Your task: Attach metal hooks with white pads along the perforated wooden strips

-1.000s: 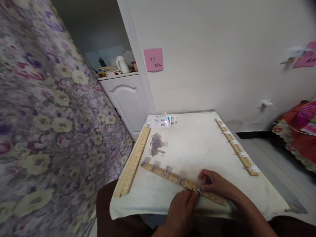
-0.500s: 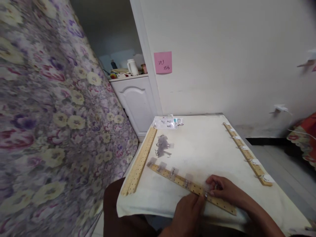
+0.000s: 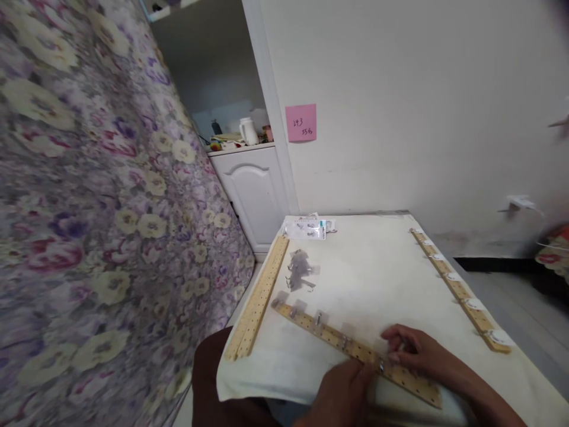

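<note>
A perforated wooden strip (image 3: 329, 334) lies slantwise across the near part of the cloth-covered table. Several small metal clips with clear plastic pieces sit along it, one metal clip (image 3: 381, 364) between my two hands. My left hand (image 3: 340, 388) is closed on the strip's near edge, left of that clip. Just right of the clip, my right hand (image 3: 415, 354) rests over the strip with curled fingers and the thumb near the clip. Whatever sits between those fingers is too small to make out.
More perforated strips (image 3: 258, 302) lie along the table's left edge. A pile of clips in clear plastic (image 3: 300, 270) is beside them, with a clear package (image 3: 304, 229) at the back. Another strip with white discs (image 3: 457, 289) lines the right edge. A floral curtain (image 3: 111, 237) hangs left.
The whole view has shifted slightly, so the table and strips appear lower and further right. Both hands stay at the same clip, with the right-hand fingers slightly moved.
</note>
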`<act>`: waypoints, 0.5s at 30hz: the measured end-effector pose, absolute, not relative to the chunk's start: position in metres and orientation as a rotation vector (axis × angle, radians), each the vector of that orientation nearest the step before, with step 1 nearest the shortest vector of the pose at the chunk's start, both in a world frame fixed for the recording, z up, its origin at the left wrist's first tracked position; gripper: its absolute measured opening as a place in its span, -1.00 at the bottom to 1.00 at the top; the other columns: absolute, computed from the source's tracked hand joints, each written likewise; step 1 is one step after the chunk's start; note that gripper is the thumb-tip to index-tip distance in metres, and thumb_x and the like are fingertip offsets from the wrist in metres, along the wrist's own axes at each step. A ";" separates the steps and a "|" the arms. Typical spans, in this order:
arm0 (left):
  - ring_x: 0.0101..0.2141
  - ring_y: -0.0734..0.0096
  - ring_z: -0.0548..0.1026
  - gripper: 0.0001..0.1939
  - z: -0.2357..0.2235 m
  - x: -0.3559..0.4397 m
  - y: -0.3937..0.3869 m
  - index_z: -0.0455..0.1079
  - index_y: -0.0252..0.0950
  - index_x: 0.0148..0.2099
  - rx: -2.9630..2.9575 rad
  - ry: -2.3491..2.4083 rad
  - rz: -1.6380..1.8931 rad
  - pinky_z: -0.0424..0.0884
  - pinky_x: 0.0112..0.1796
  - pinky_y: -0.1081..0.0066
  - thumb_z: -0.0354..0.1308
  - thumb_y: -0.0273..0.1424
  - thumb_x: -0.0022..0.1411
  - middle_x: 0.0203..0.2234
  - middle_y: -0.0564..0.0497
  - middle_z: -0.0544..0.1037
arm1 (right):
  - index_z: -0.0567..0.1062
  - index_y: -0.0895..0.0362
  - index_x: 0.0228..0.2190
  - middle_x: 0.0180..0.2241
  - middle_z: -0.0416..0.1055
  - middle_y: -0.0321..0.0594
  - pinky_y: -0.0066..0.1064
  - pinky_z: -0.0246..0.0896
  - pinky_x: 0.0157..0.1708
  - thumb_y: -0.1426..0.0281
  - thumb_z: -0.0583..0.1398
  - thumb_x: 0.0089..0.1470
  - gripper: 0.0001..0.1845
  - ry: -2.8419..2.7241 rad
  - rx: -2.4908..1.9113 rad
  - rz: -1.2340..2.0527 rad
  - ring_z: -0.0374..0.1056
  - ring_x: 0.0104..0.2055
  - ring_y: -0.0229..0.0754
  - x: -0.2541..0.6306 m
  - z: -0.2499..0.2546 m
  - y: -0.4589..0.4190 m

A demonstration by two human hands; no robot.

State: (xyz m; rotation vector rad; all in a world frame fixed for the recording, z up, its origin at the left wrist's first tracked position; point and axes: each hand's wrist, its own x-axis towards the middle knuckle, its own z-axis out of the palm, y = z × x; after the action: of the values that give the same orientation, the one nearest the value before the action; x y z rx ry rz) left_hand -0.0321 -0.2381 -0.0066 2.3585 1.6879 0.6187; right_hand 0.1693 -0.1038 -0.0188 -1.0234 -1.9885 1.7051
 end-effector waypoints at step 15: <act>-0.09 0.21 0.41 -0.85 0.060 -0.142 -0.104 0.41 -0.38 -0.16 2.153 2.412 -0.008 0.31 -0.06 0.15 0.08 -0.44 0.27 -0.16 -0.12 0.47 | 0.43 0.11 -0.27 -0.53 0.27 -0.37 -0.45 0.10 -0.55 0.14 0.19 0.01 -0.67 -1.730 -1.094 1.589 0.21 -0.55 -0.30 0.179 -0.005 -0.091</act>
State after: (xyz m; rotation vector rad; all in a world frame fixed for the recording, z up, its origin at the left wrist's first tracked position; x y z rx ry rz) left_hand -0.1423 -0.1042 0.0604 2.1527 2.4120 -0.0079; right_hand 0.1791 -0.0910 -0.0048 -1.0938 -1.7298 1.5891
